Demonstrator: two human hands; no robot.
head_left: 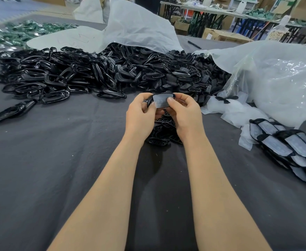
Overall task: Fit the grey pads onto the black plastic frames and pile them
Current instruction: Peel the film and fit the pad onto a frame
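Pinching a light, probably floppy grey pad (160, 100) onto its stiff black frame (149, 102), left hand (141, 113) and right hand (183, 111) grip the ends.

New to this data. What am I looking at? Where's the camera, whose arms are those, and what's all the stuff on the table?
There is no machine here. A person works with bare hands, and the single picture comes from a wide-angle camera on their head, looking forward and down. So the two arms coming in from the bottom are the wearer's own.

The left hand and right hand together hold a grey pad against a black frame, gripping it at both ends.

The table is covered in dark cloth. Across the back lies a big heap of loose frames. To its right are perforated black pieces, beside white plastic bags. A few more pieces lie below the hands. At the right edge is a pile of finished frames with pads fitted.
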